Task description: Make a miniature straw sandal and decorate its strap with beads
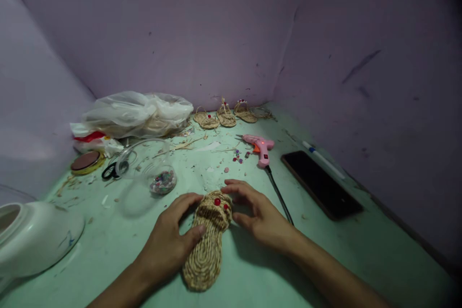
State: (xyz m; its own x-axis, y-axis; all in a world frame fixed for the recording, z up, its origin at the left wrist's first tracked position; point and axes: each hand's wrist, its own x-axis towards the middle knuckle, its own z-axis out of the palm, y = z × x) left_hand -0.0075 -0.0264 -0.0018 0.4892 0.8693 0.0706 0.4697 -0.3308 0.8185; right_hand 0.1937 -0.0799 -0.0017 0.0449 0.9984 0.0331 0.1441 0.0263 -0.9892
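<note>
A woven straw slipper [204, 252] lies in front of me, with its toe end pointing away. Two red beads [217, 201] sit on its braided strap. My left hand [172, 233] grips the slipper's left side, its thumb on the top edge and its fingers reaching toward the toe. On the other side, my right hand [258, 211] has its fingers apart and curved around the toe end, fingertips at or very near the strap. I see nothing held in it. Beyond the hands lies a pink glue gun [260, 145] with a lit orange light.
A clear cup of beads [163, 182], scissors [114, 170] and a plastic bag [137, 113] are at left. Small woven sandals [226, 118] line the back wall. A phone [321, 184] and pen [325, 160] lie right, past the black cord [279, 195]. A white pot-like object [43, 236] stands near left.
</note>
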